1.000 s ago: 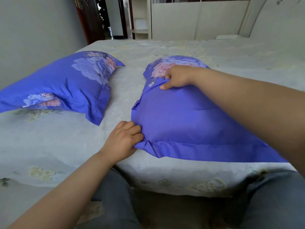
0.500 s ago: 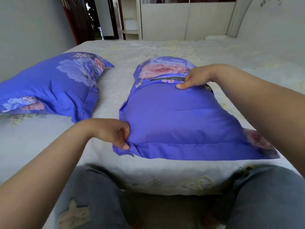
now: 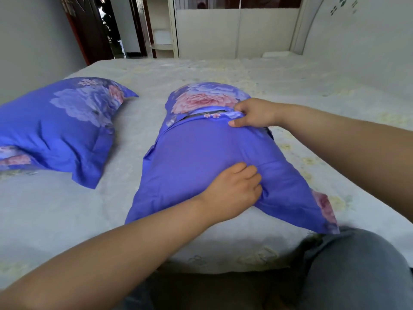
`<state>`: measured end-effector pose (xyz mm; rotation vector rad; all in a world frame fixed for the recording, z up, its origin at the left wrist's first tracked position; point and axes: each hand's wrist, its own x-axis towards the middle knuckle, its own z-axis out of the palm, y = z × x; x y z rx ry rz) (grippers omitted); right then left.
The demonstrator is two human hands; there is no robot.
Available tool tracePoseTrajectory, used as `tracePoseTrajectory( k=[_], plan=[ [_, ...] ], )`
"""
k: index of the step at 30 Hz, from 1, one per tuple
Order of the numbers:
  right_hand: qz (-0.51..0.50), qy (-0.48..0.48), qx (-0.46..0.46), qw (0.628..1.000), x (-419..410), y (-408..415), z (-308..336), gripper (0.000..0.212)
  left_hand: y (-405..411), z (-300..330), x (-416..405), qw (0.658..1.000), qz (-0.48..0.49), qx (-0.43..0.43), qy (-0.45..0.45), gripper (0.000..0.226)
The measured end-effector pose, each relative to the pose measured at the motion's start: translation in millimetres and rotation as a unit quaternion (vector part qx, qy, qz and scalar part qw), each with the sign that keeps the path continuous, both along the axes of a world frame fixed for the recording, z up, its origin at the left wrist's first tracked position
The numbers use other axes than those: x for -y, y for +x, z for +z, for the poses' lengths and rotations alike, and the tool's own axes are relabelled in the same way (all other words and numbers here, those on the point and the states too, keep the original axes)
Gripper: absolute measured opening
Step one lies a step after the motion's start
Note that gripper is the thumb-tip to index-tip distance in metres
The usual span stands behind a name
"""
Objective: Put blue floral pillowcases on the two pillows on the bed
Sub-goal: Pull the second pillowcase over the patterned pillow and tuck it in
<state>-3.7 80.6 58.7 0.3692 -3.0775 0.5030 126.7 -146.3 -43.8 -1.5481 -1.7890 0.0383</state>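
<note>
Left hand [image 3: 234, 191] bunches near pillowcase [image 3: 196, 157] fabric; right hand [image 3: 252, 114] pinches its opening flap (second pillow [image 3: 58, 128] alongside, cased).

Blue pillowcases [image 3: 192, 157] (pink and lilac peonies), pale floral sheet [image 3: 201, 77]

No text, label, brand, number or sign is readable anywhere.

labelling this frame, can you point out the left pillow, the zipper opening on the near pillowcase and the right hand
left pillow [image 3: 60, 128], head view, on the plain blue middle of its case
zipper opening [image 3: 204, 113], head view, on the dark gap under the pink flower
right hand [image 3: 253, 114], head view, on the knuckles gripping the opening's edge
</note>
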Motion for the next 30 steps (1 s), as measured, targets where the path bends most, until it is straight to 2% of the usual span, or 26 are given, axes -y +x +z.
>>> tracePoseTrajectory(
  k=[2,5,7,8,9,11,14,16,18,21,23,25,27,30],
  plan=[
    [0.02,0.019,-0.071,0.997,11.0,-3.6,-9.2,0.04,-1.0,-0.8,2.6,0.999,-0.054,-0.005,-0.002,0.026],
    [-0.049,0.075,-0.191,0.978,18.3,-10.8,-23.4,0.034,-8.3,14.2,5.2,0.996,-0.088,0.007,0.025,0.025],
    [-0.106,0.088,-0.229,0.964,15.6,-15.6,-29.1,0.043,-19.0,22.7,4.5,0.996,-0.078,0.023,0.025,0.018],
    [-0.127,0.065,-0.229,0.963,13.3,-18.0,-30.4,0.049,-23.0,24.6,4.5,0.997,-0.068,0.034,0.008,0.013],
    [-0.146,0.033,-0.216,0.965,11.2,-18.7,-30.1,0.053,-25.8,26.1,4.9,0.997,-0.058,0.056,-0.013,0.011],
    [-0.165,0.004,-0.17,0.971,4.4,-19.0,-25.5,0.057,-35.4,34.7,9.3,0.988,-0.032,0.151,-0.032,0.024],
    [-0.121,-0.063,-0.064,0.989,-8.7,-16.3,-12.3,0.062,-80.2,60.9,21.8,0.959,0.08,0.259,0.079,0.048],
    [-0.101,-0.166,0.038,0.98,-18.1,-12.8,1.3,0.054,-124.8,76.3,31.6,0.924,0.21,0.297,0.118,0.054],
    [-0.079,-0.249,0.113,0.959,-24.3,-12.4,11.4,0.038,-156.7,85.0,35.7,0.898,0.279,0.336,0.064,0.056],
    [-0.035,-0.336,0.136,0.931,-18.4,-23.6,12.5,0.021,-169.4,108.8,18.4,0.87,0.217,0.443,0.005,0.044],
    [-0.032,-0.354,0.129,0.926,-10.3,-32.9,10.0,0.018,-172.3,128.3,5.2,0.831,0.178,0.527,-0.003,0.045],
    [-0.04,-0.308,0.109,0.944,-7.3,-30.7,10.6,0.023,-182.0,144.2,10.0,0.803,0.196,0.561,-0.043,0.061],
    [-0.055,-0.181,0.079,0.979,-14.7,-22.9,12.9,0.034,-201.2,154.9,36.2,0.786,0.261,0.545,-0.128,0.065],
    [-0.058,-0.05,0.053,0.996,-27.5,-10.3,10.4,0.029,-227.1,162.2,77.0,0.75,0.294,0.532,-0.261,0.037]
  ],
)
